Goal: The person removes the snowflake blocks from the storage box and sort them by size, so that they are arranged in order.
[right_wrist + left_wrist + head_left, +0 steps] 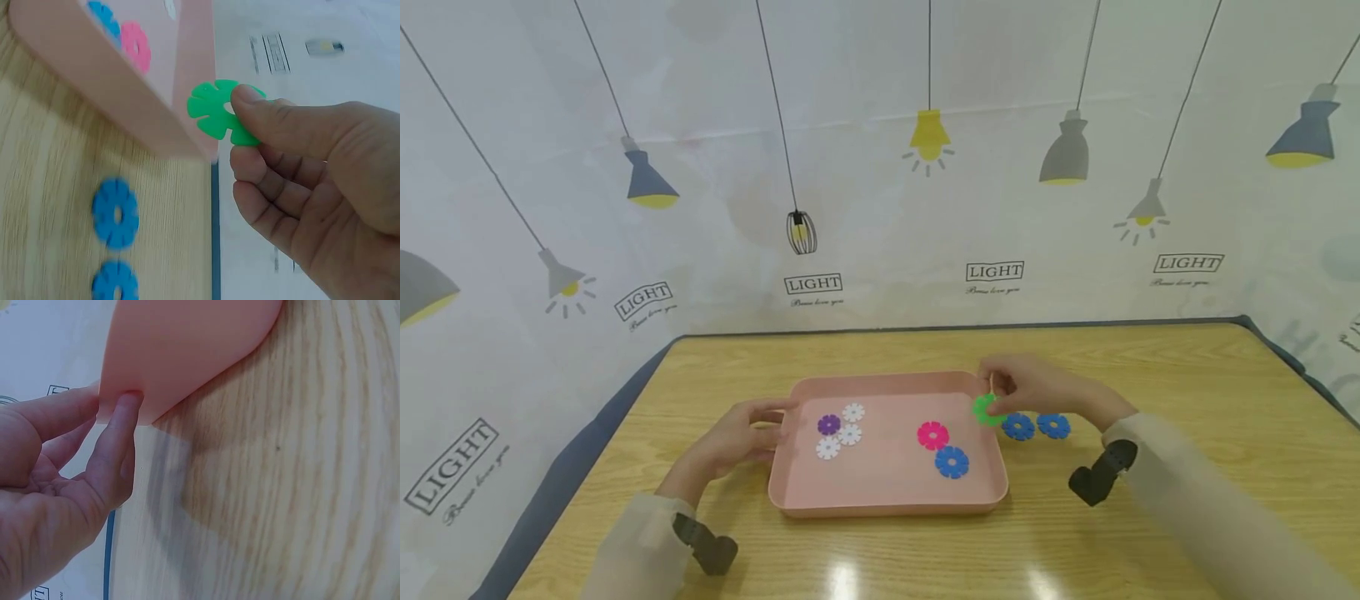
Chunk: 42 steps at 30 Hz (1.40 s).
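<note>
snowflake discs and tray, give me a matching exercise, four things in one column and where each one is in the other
Things:
1. green disc
2. pink disc
3. purple disc
4. two blue discs

Places:
a. on the wooden table, right of the tray
b. in the tray's left half, beside white discs
c. pinched in the right hand at the tray's right rim
d. in the tray's right half, next to a blue disc

Pairs: 1-c, 2-d, 3-b, 4-a

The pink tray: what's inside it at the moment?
Inside the pink tray lie one purple disc, three white discs, a magenta disc and a blue disc. Nothing looks covered.
</note>
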### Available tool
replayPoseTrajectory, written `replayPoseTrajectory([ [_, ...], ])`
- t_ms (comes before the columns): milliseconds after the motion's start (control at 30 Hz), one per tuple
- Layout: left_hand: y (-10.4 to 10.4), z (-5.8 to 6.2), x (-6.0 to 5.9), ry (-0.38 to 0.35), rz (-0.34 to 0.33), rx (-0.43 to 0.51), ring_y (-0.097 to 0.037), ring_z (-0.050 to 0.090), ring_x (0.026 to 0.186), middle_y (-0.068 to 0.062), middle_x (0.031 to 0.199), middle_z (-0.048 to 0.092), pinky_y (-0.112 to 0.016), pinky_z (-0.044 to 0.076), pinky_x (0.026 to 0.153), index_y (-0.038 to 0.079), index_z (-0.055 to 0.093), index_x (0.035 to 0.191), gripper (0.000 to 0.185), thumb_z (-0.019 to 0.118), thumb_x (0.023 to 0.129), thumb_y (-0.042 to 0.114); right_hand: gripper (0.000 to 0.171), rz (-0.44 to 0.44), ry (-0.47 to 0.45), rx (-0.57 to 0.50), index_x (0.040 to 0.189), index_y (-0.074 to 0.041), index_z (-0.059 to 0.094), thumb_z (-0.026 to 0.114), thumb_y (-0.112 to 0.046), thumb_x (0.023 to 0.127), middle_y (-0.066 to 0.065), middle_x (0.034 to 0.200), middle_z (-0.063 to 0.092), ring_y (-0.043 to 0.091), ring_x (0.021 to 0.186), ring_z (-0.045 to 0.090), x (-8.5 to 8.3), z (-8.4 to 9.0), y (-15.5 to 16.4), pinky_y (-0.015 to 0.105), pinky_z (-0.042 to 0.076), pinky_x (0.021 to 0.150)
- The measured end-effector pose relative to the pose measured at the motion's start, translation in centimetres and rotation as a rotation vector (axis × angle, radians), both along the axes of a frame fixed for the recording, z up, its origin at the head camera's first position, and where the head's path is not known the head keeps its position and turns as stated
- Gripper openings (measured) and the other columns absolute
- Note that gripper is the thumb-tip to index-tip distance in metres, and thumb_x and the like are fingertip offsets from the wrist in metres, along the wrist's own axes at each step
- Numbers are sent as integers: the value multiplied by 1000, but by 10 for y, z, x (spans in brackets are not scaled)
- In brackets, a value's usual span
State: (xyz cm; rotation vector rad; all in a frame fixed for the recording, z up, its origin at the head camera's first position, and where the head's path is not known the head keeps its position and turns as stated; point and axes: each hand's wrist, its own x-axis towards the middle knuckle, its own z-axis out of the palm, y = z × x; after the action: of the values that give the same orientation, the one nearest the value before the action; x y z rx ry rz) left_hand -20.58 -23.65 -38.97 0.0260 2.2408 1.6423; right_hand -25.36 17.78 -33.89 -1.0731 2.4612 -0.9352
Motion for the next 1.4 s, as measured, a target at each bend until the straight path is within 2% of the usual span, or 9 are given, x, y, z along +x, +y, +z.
replayPoseTrajectory([
  [300, 1, 2, 1, -9, 13, -5, -27, 57, 99, -24, 131, 39, -37, 52, 80, 3, 42, 136, 47, 51, 90, -2, 21, -152, 39, -52, 88, -2, 51, 69, -7, 80, 0, 65, 48, 9, 55, 43, -3, -18, 81, 25, 42, 49],
  [567, 0, 1, 0, -6, 6, -3, -28, 56, 101, -25, 132, 38, -38, 52, 80, 2, 40, 137, 48, 51, 90, -2, 22, -273, -48, -66, 89, 3, 52, 68, -9, 81, 2, 66, 46, 9, 56, 40, -4, -45, 127, 25, 38, 48],
  [867, 1, 0, -1, -3, 12, -27, -29, 56, 103, -24, 132, 39, -38, 52, 80, 4, 42, 136, 48, 53, 90, -1, 27, -417, -68, 24, 91, 5, 60, 72, -15, 78, 1, 72, 50, 12, 64, 44, -5, -66, 136, 24, 41, 55],
  [967, 2, 0, -1, 4, -5, -22, -29, 55, 104, -25, 132, 39, -39, 52, 81, 3, 41, 136, 48, 52, 90, -1, 29, -427, -64, 46, 93, 7, 61, 72, -16, 78, 1, 72, 53, 12, 63, 45, -4, -68, 134, 24, 41, 54],
  [1167, 1, 0, -1, 3, 7, -27, -29, 55, 103, -25, 131, 40, -38, 51, 81, 3, 42, 136, 48, 52, 90, -1, 30, -419, -60, 87, 95, 6, 61, 71, -18, 79, 2, 76, 57, 14, 67, 48, -4, -68, 132, 27, 45, 58],
  [1400, 2, 0, 0, -2, 12, -32, -30, 53, 106, -25, 132, 38, -38, 52, 81, 4, 42, 136, 49, 54, 89, 0, 32, -428, -71, 89, 95, 6, 61, 72, -20, 79, 2, 77, 56, 16, 69, 48, -2, -69, 133, 28, 45, 59],
])
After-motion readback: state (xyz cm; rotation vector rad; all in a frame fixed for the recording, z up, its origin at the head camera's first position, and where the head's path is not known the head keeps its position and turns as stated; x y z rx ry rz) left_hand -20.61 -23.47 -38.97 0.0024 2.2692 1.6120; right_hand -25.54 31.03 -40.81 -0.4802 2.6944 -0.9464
